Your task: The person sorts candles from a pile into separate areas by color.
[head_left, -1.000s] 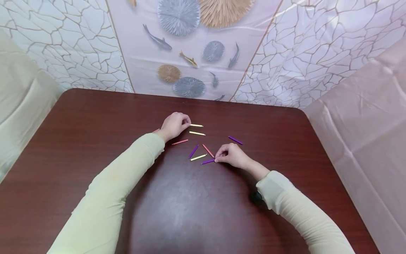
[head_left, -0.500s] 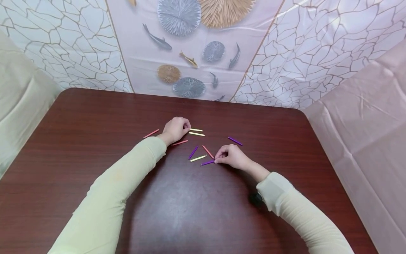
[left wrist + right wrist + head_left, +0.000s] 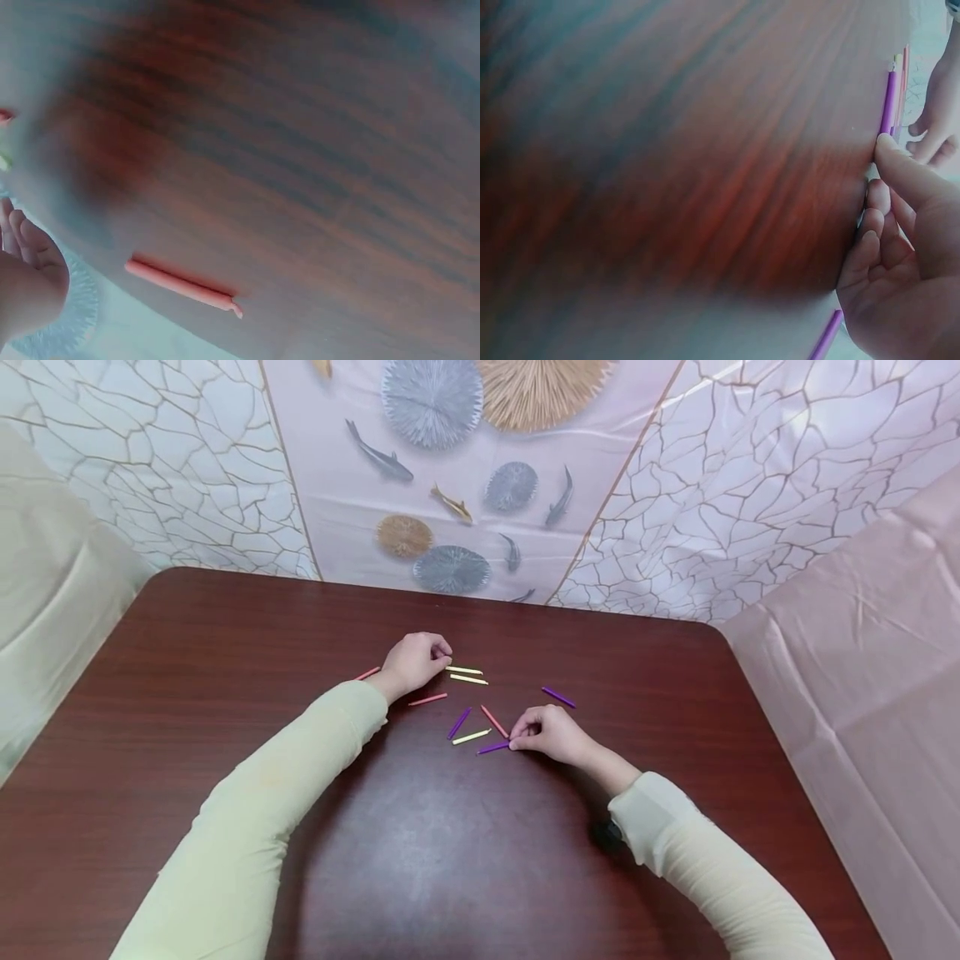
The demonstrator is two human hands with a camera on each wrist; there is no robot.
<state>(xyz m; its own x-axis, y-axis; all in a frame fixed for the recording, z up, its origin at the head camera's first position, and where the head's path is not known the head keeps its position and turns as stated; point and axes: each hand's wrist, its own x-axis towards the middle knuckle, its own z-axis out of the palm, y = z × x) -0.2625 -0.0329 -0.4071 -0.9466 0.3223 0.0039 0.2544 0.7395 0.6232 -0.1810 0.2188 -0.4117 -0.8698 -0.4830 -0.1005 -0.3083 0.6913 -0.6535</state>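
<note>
My left hand [image 3: 416, 660] pinches the near end of a thin yellow candle [image 3: 465, 671] lying on the table. A second yellow candle [image 3: 469, 680] lies almost parallel, just on the near side of it. With thumb and fingertips, my right hand [image 3: 553, 733] grips the end of a purple candle [image 3: 492, 748]; the right wrist view shows the thumb [image 3: 900, 161] at that candle's end. Close by lie a red-pink candle [image 3: 494, 722], a third yellow candle [image 3: 472, 737] and another purple candle [image 3: 459, 723]. The left wrist view does not show the held yellow candle's grip.
A red-pink candle [image 3: 427, 700] lies beside the left wrist, and another [image 3: 367, 673] is partly hidden behind it. Beyond the right hand lies a purple candle [image 3: 558, 697]. The dark wooden table [image 3: 420, 843] ends at a patterned cloth backdrop [image 3: 450, 535].
My left hand has brought its yellow candle nearer to me, narrowing the gap to the second yellow one. The right hand has kept its grip on the purple candle in place.
</note>
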